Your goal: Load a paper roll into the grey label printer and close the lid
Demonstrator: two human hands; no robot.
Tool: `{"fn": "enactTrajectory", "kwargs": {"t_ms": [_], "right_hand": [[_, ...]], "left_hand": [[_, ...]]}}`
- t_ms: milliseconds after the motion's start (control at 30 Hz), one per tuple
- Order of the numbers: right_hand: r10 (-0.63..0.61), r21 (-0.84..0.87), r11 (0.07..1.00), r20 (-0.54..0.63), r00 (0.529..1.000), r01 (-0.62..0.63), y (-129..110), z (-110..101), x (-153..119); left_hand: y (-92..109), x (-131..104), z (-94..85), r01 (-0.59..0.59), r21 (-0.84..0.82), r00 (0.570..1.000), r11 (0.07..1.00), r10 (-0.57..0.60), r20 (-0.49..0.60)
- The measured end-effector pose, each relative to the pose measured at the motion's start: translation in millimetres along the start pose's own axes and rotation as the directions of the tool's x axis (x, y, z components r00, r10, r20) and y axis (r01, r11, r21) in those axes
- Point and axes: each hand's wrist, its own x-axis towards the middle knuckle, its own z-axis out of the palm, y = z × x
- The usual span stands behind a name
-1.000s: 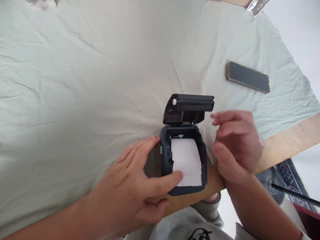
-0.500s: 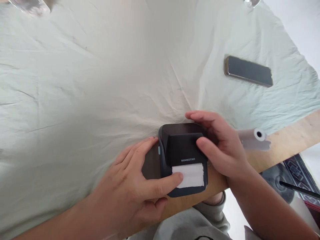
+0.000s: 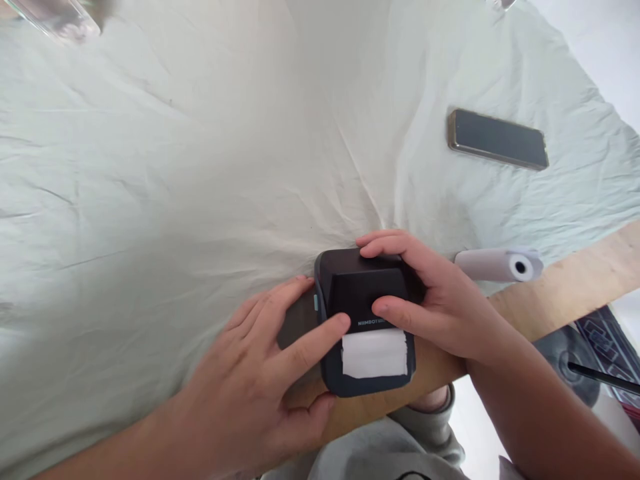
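A dark label printer (image 3: 370, 387) stands near the table's front edge, its black lid down. White paper (image 3: 375, 353) with a ragged right edge lies over its front. My left hand (image 3: 265, 367) is spread along the printer's left side, one fingertip resting on the lid's lower left corner. From the right, my right hand (image 3: 440, 293) grips the lid, thumb on its front face and fingers over its back edge. Just right of that hand lies a white paper roll (image 3: 483, 265), its hollow core facing right.
A phone (image 3: 497, 138) rests at the right on a wrinkled pale cloth (image 3: 225, 153). Bare wood (image 3: 565, 277) shows along the table's front edge. A clear object (image 3: 67, 20) is cut off at the top left. Below the table, a dark round base (image 3: 570, 363) stands on the right.
My left finger has moved up from the paper onto the lid. My right hand has shifted left, further over the lid. The roll's loose end no longer lies spread on the table.
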Motion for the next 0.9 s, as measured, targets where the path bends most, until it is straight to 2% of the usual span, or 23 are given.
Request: {"fn": "enactTrajectory", "kwargs": {"t_ms": [100,167,233,367,533,633,733,867,900], "right_hand": [[-0.026,-0.089,0.996,-0.1,0.995,0.017,-3.2,3.4,-6.2],[-0.036,-0.205,0.979,-0.204,0.978,-0.007,-8.2,6.4,-13.3],[-0.036,-0.249,0.968,-0.25,0.968,-0.028,-13.3,10.0,-20.5],[-0.023,-0.216,0.976,-0.147,0.989,-0.009,-16.3,16.7,-26.8],[-0.044,-0.262,0.965,-0.099,0.994,0.017,-10.5,16.5,-25.5],[-0.055,-0.263,0.964,-0.051,0.997,0.039,-8.8,13.2,-27.0],[-0.058,-0.249,0.967,-0.037,0.998,0.047,-7.5,11.1,-28.1],[-0.045,-0.209,0.977,-0.022,0.999,0.039,-4.3,10.9,-29.7],[-0.029,-0.193,0.981,-0.029,0.999,0.023,-4.0,10.6,-30.8]], "left_hand": [[-0.6,-2.2,-0.7,0.007,0.019,1.0,1.0,-0.007,0.001],[-0.3,-3.0,-1.4,0.003,0.041,0.999,0.999,-0.005,0.032],[0.1,-3.3,-1.3,-0.007,0.068,0.998,0.998,0.004,0.056],[0.1,-1.6,1.4,-0.053,0.121,0.998,0.991,0.048,0.047],[1.9,4.8,-0.4,-0.118,0.253,0.991,0.96,0.096,0.098],[3.2,7.6,-3.3,-0.133,0.263,0.988,0.956,0.107,0.11],[4.0,7.6,-3.0,-0.135,0.253,0.989,0.958,0.117,0.085],[4.6,3.8,1.4,-0.076,0.24,0.997,0.968,0.074,0.015],[4.5,2.7,2.2,-0.071,0.22,0.997,0.973,0.067,0.028]]}}
